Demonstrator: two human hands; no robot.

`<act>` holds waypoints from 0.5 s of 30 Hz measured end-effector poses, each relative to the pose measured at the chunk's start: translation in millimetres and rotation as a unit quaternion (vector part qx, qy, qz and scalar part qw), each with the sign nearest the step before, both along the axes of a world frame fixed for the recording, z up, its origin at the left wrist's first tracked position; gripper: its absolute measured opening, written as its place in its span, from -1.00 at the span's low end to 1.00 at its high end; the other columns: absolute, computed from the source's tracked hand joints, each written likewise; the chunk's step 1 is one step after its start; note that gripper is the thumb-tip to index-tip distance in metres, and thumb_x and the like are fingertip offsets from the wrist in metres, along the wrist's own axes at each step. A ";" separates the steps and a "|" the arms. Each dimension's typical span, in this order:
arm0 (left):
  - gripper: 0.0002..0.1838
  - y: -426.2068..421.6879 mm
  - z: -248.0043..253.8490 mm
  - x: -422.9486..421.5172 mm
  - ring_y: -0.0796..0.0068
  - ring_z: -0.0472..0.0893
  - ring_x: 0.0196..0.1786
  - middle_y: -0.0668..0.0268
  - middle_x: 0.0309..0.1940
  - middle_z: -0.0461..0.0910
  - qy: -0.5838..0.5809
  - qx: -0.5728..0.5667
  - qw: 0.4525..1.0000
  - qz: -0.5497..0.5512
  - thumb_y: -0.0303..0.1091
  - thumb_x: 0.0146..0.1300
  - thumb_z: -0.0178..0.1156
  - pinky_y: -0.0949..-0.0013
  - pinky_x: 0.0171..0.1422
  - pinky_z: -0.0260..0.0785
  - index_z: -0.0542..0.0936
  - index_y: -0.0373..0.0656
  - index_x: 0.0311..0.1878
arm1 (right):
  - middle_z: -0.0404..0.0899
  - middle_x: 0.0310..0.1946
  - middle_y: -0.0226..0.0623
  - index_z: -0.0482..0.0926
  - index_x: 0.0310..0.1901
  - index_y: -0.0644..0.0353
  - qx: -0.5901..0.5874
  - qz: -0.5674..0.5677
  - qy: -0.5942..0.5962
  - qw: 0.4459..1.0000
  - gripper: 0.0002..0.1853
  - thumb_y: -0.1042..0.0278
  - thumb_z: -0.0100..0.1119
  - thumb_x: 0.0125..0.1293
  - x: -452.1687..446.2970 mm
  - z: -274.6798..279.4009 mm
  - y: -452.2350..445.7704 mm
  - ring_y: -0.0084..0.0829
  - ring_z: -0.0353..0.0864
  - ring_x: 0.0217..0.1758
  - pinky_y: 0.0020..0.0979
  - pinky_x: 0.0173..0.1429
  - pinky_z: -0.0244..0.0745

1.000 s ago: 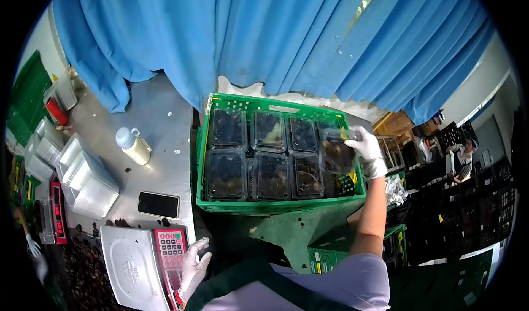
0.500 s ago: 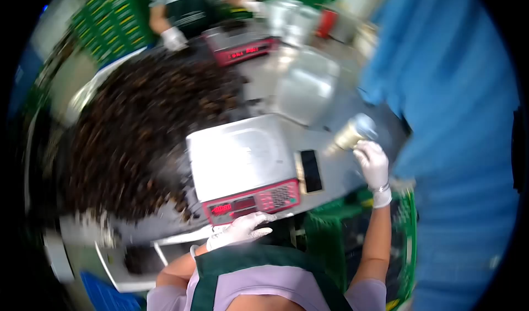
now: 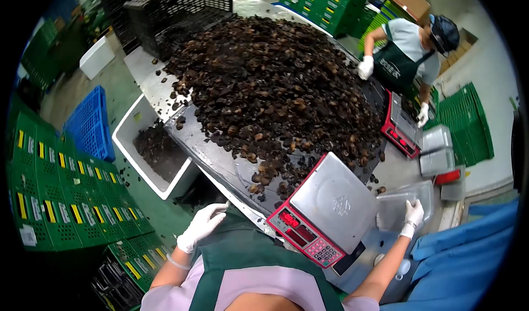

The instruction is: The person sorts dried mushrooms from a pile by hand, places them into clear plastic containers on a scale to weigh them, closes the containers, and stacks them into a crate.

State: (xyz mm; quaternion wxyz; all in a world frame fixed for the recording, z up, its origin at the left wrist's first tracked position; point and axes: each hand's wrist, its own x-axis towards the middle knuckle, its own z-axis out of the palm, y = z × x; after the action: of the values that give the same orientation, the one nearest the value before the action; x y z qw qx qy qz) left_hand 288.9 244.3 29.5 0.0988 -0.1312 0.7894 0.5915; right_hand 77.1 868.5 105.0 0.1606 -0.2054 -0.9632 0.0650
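Note:
My right hand [image 3: 414, 214], in a white glove, is at the edge of a clear plastic tray [image 3: 394, 203], fingers closed on its rim. My left hand [image 3: 205, 225], gloved too, hangs in front of the table edge with its fingers stretched out and nothing in it. Between my hands stands a red scale [image 3: 336, 198] with a bare metal plate and lit red digits. Behind the scale spreads a large heap of dark brown, mushroom-like pieces [image 3: 270, 90]. A phone [image 3: 350, 256] lies partly hidden beside the scale.
Across the table stands a co-worker [image 3: 405, 57] by a second red scale [image 3: 401, 126]. A white bin [image 3: 157, 151] with dark pieces sits below the table's left side. Green crates [image 3: 71, 201] are stacked at left, a black crate [image 3: 176, 13] stands behind the heap, and a blue cloth [image 3: 468, 245] hangs at right.
The view has swung left. My right hand has moved from beside a small jar to the clear plastic tray. My left hand has moved away from the scale's front edge.

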 end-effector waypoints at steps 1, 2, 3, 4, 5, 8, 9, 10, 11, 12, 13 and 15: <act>-0.65 -4.8 -0.8 0.7 0.34 0.62 -0.03 0.12 -0.04 0.60 -0.001 0.001 1.000 0.011 -0.32 0.27 0.17 0.36 0.10 0.44 0.51 -0.24 0.08 | 0.57 -0.51 -0.12 0.51 -0.46 0.23 0.018 -0.010 0.008 1.000 -0.70 0.23 0.43 0.00 -1.8 0.4 5.1 -0.09 0.51 -0.45 -0.19 -0.28 0.41; -0.65 -10.0 -3.6 -1.5 0.39 0.62 -0.05 0.14 -0.06 0.61 -0.005 0.007 1.000 0.023 -0.33 0.27 0.18 0.38 0.08 0.45 0.51 -0.25 0.08 | 0.55 -0.54 -0.13 0.51 -0.45 0.23 -0.003 -0.022 0.011 1.000 -0.70 0.21 0.42 0.02 -1.7 3.0 10.5 -0.24 0.48 -0.49 -0.25 -0.30 0.40; -0.66 -16.8 -6.6 -5.9 0.43 0.62 -0.07 0.15 -0.09 0.62 -0.007 0.013 0.999 0.032 -0.34 0.26 0.18 0.39 0.07 0.45 0.52 -0.25 0.08 | 0.50 -0.57 -0.20 0.53 -0.44 0.23 -0.042 -0.014 0.042 0.998 -0.70 0.18 0.38 0.09 -3.0 0.0 28.1 -0.43 0.39 -0.50 -0.33 -0.29 0.39; -0.66 -25.3 -8.5 -11.8 0.43 0.62 -0.07 0.15 -0.09 0.62 -0.008 0.013 0.999 0.036 -0.34 0.26 0.18 0.39 0.07 0.45 0.52 -0.25 0.08 | 0.45 -0.59 -0.31 0.54 -0.42 0.25 -0.094 -0.072 0.121 0.986 -0.72 0.18 0.31 0.18 2.6 10.1 24.8 -0.52 0.31 -0.47 -0.40 -0.27 0.37; -0.66 -33.8 -11.8 -19.5 0.43 0.62 -0.08 0.16 -0.11 0.62 0.005 -0.004 0.999 0.031 -0.34 0.26 0.18 0.40 0.06 0.46 0.53 -0.25 0.07 | 0.45 -0.56 -0.38 0.55 -0.37 0.30 -0.118 -0.034 0.178 0.976 -0.72 0.20 0.24 0.27 14.1 25.7 23.2 -0.51 0.33 -0.45 -0.42 -0.25 0.36; -0.68 -61.7 -10.6 -52.2 0.39 0.63 -0.14 0.17 -0.17 0.63 0.046 -0.063 0.997 0.013 -0.32 0.24 0.20 0.40 -0.02 0.46 0.56 -0.25 0.02 | 0.46 -0.50 -0.40 0.51 -0.33 0.33 -0.135 0.042 0.225 0.964 -0.78 0.31 0.20 0.31 52.8 76.1 -49.4 -0.55 0.33 -0.44 -0.46 -0.28 0.35; -0.69 -70.8 -15.6 -63.7 0.38 0.63 -0.14 0.17 -0.17 0.63 0.072 -0.062 0.995 0.016 -0.32 0.23 0.21 0.40 -0.02 0.46 0.57 -0.24 0.01 | 0.47 -0.49 -0.37 0.50 -0.34 0.33 -0.129 0.083 0.197 0.968 -0.79 0.34 0.22 0.28 65.3 82.5 -93.9 -0.52 0.35 -0.44 -0.44 -0.28 0.36; -0.70 -78.6 -19.5 -75.8 0.37 0.63 -0.14 0.16 -0.17 0.63 0.101 -0.060 0.993 0.017 -0.32 0.23 0.21 0.40 -0.03 0.45 0.58 -0.24 -0.01 | 0.48 -0.49 -0.33 0.50 -0.35 0.33 -0.122 0.121 0.170 0.970 -0.81 0.37 0.24 0.25 76.2 85.8 -140.1 -0.49 0.38 -0.45 -0.43 -0.28 0.37; -0.72 -85.6 -18.1 -89.0 0.35 0.63 -0.13 0.16 -0.17 0.62 0.093 -0.085 0.992 0.016 -0.32 0.22 0.21 0.39 -0.01 0.45 0.59 -0.23 -0.03 | 0.46 -0.51 -0.28 0.50 -0.38 0.31 -0.094 0.179 0.159 0.966 -0.83 0.39 0.27 0.21 82.0 77.2 -184.0 -0.41 0.38 -0.46 -0.39 -0.29 0.37; -0.72 -94.3 -24.7 -100.7 0.31 0.63 -0.11 0.15 -0.17 0.63 0.128 -0.097 0.987 0.013 -0.33 0.22 0.21 0.37 0.00 0.45 0.60 -0.23 -0.04 | 0.44 -0.52 -0.23 0.50 -0.41 0.29 -0.064 0.232 0.144 0.960 -0.83 0.42 0.29 0.16 88.0 61.0 -213.3 -0.33 0.38 -0.47 -0.35 -0.29 0.38; -0.73 -102.9 -17.2 -111.9 0.30 0.62 -0.11 0.15 -0.16 0.63 0.138 -0.137 0.981 0.000 -0.33 0.22 0.21 0.36 0.01 0.45 0.60 -0.23 -0.05 | 0.45 -0.50 -0.25 0.51 -0.43 0.28 0.025 0.260 0.040 0.965 -0.87 0.50 0.31 0.06 99.6 43.5 -220.4 -0.30 0.41 -0.42 -0.34 -0.25 0.39; -0.75 -118.3 -20.7 -128.3 0.27 0.62 -0.07 0.15 -0.12 0.62 0.116 -0.097 0.988 0.017 -0.34 0.23 0.20 0.34 0.04 0.44 0.60 -0.23 -0.06 | 0.43 -0.52 -0.19 0.51 -0.48 0.21 0.019 0.275 0.003 0.961 -0.83 0.45 0.37 -0.04 112.3 17.1 -272.0 -0.20 0.45 -0.41 -0.30 -0.26 0.39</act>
State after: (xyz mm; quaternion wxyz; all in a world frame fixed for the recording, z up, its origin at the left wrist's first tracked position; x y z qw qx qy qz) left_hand 160.7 126.0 8.8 -0.0171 -0.0839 0.8469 0.5248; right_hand 189.4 596.5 122.1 0.1429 0.0708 -0.9832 0.0891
